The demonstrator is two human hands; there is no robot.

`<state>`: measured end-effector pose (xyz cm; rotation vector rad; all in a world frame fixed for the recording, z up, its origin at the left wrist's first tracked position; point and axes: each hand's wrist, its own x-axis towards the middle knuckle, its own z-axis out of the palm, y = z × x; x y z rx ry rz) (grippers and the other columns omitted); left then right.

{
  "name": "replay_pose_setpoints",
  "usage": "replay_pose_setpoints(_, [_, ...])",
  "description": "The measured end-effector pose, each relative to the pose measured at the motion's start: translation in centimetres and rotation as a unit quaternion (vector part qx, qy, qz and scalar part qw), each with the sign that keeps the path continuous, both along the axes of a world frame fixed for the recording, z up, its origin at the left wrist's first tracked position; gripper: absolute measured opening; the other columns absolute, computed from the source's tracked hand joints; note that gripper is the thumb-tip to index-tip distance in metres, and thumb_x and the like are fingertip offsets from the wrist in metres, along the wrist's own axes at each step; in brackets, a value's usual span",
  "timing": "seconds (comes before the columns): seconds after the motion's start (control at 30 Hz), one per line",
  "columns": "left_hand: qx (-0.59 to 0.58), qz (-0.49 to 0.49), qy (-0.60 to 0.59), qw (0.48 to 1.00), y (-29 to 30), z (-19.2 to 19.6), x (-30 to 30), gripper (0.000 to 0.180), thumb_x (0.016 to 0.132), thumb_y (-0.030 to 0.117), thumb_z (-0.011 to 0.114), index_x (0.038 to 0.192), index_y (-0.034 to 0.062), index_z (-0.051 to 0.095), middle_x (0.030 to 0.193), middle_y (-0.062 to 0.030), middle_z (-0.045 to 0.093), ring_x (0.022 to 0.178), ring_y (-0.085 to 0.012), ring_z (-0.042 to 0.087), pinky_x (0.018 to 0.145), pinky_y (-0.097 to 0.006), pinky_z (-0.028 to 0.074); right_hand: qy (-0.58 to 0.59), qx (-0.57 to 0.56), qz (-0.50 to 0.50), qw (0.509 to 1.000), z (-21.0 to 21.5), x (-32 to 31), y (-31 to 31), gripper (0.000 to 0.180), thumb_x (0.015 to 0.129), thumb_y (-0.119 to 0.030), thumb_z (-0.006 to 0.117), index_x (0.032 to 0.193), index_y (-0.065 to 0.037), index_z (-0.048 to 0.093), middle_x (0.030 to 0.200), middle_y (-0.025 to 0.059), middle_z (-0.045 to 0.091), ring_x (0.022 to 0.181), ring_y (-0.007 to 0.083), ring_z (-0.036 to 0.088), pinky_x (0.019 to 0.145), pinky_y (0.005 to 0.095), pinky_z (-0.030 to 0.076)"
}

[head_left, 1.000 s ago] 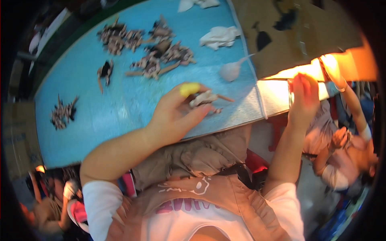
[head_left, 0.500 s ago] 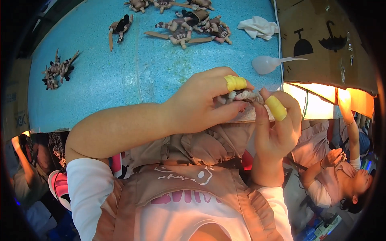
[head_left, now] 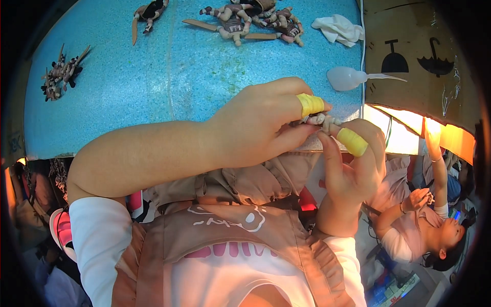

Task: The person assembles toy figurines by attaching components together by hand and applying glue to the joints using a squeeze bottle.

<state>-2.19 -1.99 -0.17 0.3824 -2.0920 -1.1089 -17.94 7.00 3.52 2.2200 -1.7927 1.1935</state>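
Between both hands, just over the near edge of the blue table, is a small beige figurine (head_left: 323,119), mostly covered by fingers. My left hand (head_left: 268,115) closes round one end of it, yellow tape wrapped on a finger. Pinching the other end, my right hand (head_left: 355,156) also has yellow tape on its index finger. Just beyond the hands lies a translucent squeeze bottle (head_left: 345,79) with a long thin nozzle pointing right. A crumpled white cloth (head_left: 338,29) rests farther back.
Several brown-and-beige figurines (head_left: 232,28) with flat wooden-looking pieces lie at the back of the blue table (head_left: 128,97). Another cluster of figurines (head_left: 62,74) is at the left. A cardboard box (head_left: 419,30) stands at right. Beyond it a co-worker (head_left: 417,220) holds something small.
The view has shifted slightly, so the table items appear higher. Both hands stay on the figurine, drawn a little closer together, with more of it covered.
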Motion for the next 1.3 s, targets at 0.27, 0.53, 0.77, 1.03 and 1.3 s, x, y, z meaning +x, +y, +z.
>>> replay_pose_setpoints(0.27, [0.066, -0.036, -0.028, 0.997, 0.1, 0.6, 0.1, 0.034, 0.076, 0.0, 0.06, 0.11, 0.0048, 0.06, 0.091, -0.0082, 0.055, 0.074, -0.0171, 0.056, 0.061, -0.024, 0.046, 0.037, -0.076, -0.003, 0.996, -1.2, 0.1, 0.6, 0.029, 0.055, -0.002, 0.077, 0.08, -0.005, 0.063, 0.082, 0.0052, 0.06, 0.072, 0.0217, 0.056, 0.065, 0.0322, 0.044])
replay_pose_setpoints(0.53, [0.079, -0.095, 0.01, 0.992, 0.1, 0.7, 0.1, 0.029, 0.075, 0.005, 0.059, 0.104, 0.0011, 0.056, 0.099, -0.0119, 0.053, 0.089, -0.0233, 0.055, 0.075, -0.03, 0.045, -0.043, -0.057, 0.012, 0.997, -1.7, 0.1, 1.9, 0.028, 0.059, 0.004, 0.069, 0.085, -0.006, 0.064, 0.09, 0.0103, 0.058, 0.082, 0.0243, 0.055, 0.074, 0.034, 0.046])
replay_pose_setpoints(0.77, [0.023, -0.092, 0.017, 0.995, 0.3, 0.4, -0.1, 0.029, 0.076, 0.006, 0.058, 0.104, 0.0019, 0.054, 0.106, -0.0139, 0.051, 0.095, -0.0275, 0.053, 0.082, -0.033, 0.044, -0.222, 0.001, 0.03, 0.975, -2.2, -0.3, 1.5, 0.023, 0.066, 0.007, 0.064, 0.089, 0.004, 0.061, 0.092, 0.0149, 0.06, 0.09, 0.0282, 0.058, 0.078, 0.0363, 0.048])
replay_pose_setpoints(1.03, [0.017, -0.105, 0.001, 0.994, 0.6, 0.3, 0.0, 0.033, 0.076, 0.005, 0.057, 0.108, 0.0004, 0.053, 0.109, -0.0163, 0.049, 0.098, -0.0299, 0.052, 0.084, -0.035, 0.043, -0.25, 0.053, -0.009, 0.967, -1.6, 0.1, 2.0, 0.025, 0.065, 0.006, 0.067, 0.089, 0.002, 0.061, 0.091, 0.0133, 0.061, 0.09, 0.026, 0.061, 0.079, 0.0338, 0.048])
replay_pose_setpoints(1.3, [0.011, -0.112, 0.0, 0.994, 0.7, 0.4, 0.0, 0.034, 0.074, 0.004, 0.057, 0.107, 0.0004, 0.053, 0.109, -0.0172, 0.05, 0.097, -0.0305, 0.053, 0.083, -0.035, 0.044, -0.242, 0.074, -0.023, 0.967, -1.1, 0.3, 2.2, 0.027, 0.064, 0.006, 0.068, 0.089, 0.002, 0.059, 0.089, 0.0133, 0.061, 0.085, 0.0242, 0.061, 0.075, 0.0322, 0.049])
